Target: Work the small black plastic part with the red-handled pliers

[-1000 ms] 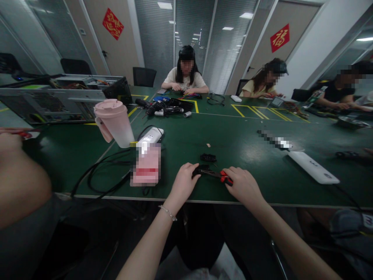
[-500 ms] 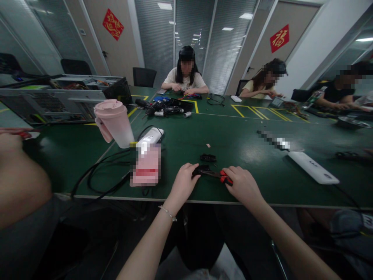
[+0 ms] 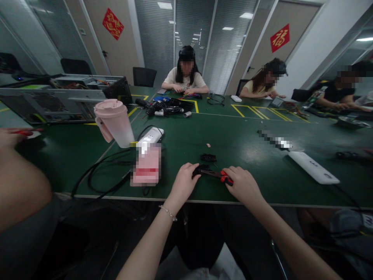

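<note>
Near the front edge of the green table, my left hand [image 3: 186, 178] pinches a small black plastic part [image 3: 199, 170] between thumb and fingers. My right hand [image 3: 242, 179] is closed around the red and black handles of a pair of pliers [image 3: 224, 177]. The metal jaws point left and meet the black part; whether they grip it I cannot tell. Just beyond my hands lies another small black piece [image 3: 208, 157], with a tiny thin bit beside it. Farther off is a small pale scrap [image 3: 208, 145].
To the left stand a pink tumbler [image 3: 115, 122], a white power bank [image 3: 151, 138], black cables [image 3: 90, 177] and an open computer case [image 3: 55, 105]. Another white power bank [image 3: 313, 167] lies right. A neighbour's arm [image 3: 20, 175] reaches in at left. Several people sit opposite.
My hands, the pliers and the black part hold almost the same position. The neighbour's arm at left has shifted slightly, and hands across the table have moved a little.
</note>
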Tool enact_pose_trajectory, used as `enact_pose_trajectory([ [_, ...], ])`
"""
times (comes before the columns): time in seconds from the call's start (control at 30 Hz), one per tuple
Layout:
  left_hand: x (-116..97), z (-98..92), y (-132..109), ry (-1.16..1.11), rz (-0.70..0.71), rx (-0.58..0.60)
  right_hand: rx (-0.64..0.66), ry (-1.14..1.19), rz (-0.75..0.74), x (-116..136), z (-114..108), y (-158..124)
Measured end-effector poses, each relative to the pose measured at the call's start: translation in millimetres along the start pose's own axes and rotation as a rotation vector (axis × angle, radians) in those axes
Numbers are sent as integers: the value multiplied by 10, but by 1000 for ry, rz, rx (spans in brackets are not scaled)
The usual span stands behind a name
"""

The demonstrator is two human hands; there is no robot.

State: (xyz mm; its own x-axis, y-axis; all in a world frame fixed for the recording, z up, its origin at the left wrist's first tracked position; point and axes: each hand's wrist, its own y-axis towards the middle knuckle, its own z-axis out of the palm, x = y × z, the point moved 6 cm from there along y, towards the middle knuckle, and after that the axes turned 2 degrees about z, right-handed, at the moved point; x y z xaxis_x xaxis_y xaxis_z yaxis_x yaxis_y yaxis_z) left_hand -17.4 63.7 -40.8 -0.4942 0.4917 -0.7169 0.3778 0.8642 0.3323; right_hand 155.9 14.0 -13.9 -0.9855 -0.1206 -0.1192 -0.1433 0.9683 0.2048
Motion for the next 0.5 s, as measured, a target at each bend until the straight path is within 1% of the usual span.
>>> enact_pose_trajectory([
  [0.23, -26, 4, 1, 11, 9, 6, -36, -35, -30, 20, -52, 1],
  [0.5, -13, 1, 3, 13, 4, 3, 39, 31, 18, -16, 19, 5],
])
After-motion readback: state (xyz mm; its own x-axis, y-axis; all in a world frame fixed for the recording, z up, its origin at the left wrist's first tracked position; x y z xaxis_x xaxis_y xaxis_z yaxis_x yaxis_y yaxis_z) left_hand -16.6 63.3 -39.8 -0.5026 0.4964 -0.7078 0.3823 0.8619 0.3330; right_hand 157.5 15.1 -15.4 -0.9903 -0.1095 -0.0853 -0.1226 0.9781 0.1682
